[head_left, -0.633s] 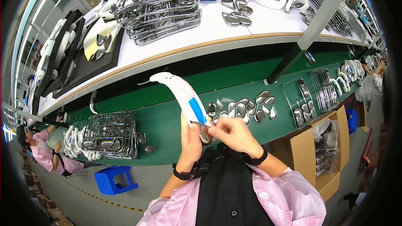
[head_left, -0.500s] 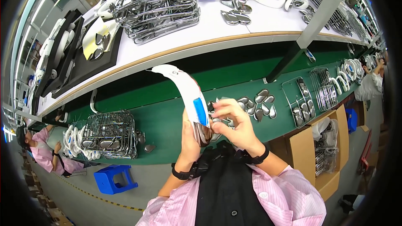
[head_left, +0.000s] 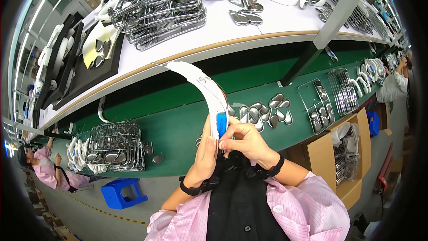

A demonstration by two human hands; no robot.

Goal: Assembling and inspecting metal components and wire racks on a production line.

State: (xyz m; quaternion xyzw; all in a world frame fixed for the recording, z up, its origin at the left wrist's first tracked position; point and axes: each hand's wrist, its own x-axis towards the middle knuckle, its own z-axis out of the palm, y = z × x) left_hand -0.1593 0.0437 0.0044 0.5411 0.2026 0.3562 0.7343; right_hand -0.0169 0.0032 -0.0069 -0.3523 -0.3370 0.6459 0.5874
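In front of my chest, a white curved plastic shell (head_left: 210, 90) stands nearly upright, its far end bending to the left. A blue battery-like block (head_left: 221, 122) sits in its lower part, and a thin red wire runs along its right edge. My left hand (head_left: 203, 163) is closed around the shell's lower end. My right hand (head_left: 249, 143) is closed too, its thumb and forefinger pinching at that same end below the blue block. Fingers hide the lower tip and anything small in the pinch. Chrome teardrop-shaped covers (head_left: 279, 115) lie on the green bench beyond my right hand.
The green bench (head_left: 178, 129) carries a wire rack stack (head_left: 115, 145) at left and a rack of chrome covers (head_left: 317, 107) at right. Above is a white shelf (head_left: 285, 20) with a metal post (head_left: 341, 11). A carton (head_left: 322, 160) and blue stool (head_left: 123, 193) stand nearby.
The shell has turned more upright, and its lower end has shifted slightly right. My right hand has moved down from beside the blue block to pinch at the lower end. The chrome end is now hidden.
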